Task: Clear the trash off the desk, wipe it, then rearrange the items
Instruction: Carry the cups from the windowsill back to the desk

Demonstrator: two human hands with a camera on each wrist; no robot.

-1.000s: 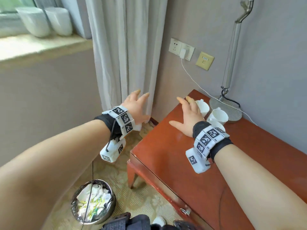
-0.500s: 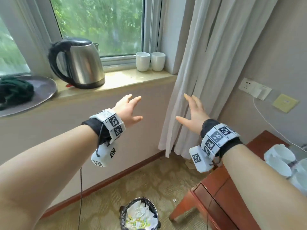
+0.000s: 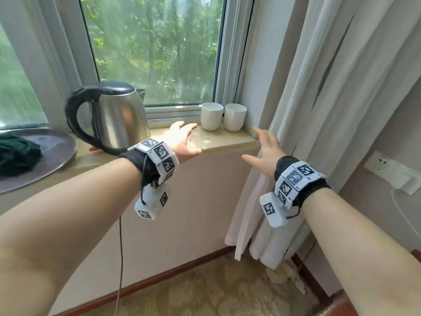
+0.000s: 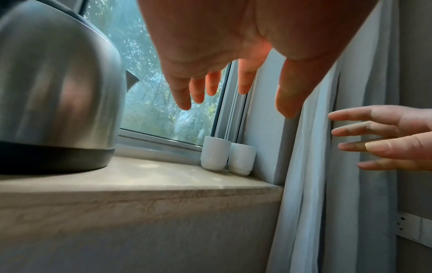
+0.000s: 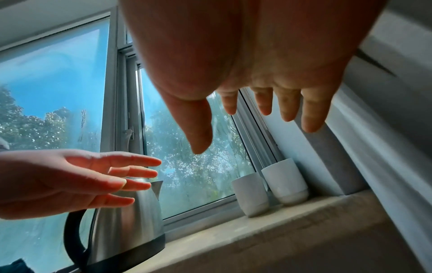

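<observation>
Two white cups (image 3: 211, 116) (image 3: 235, 117) stand side by side at the right end of the stone windowsill (image 3: 218, 142), also seen as cups (image 4: 215, 155) and cups (image 5: 251, 194) in the wrist views. A steel kettle (image 3: 118, 117) with a black handle stands left of them. My left hand (image 3: 184, 141) hovers over the sill between kettle and cups, fingers spread, holding nothing. My right hand (image 3: 264, 151) is raised beside the sill's right end in front of the curtain, fingers spread and empty.
A dark round tray (image 3: 43, 156) with a dark green cloth (image 3: 17, 153) lies at the sill's far left. A pale curtain (image 3: 319, 110) hangs at right. A wall socket with a white plug (image 3: 396, 176) sits far right; a corner of the red-brown desk (image 3: 341, 304) shows bottom right.
The view has swung from the desk and bin up to the windowsill. Both open hands have moved forward toward the sill, the left now over it near the cups.
</observation>
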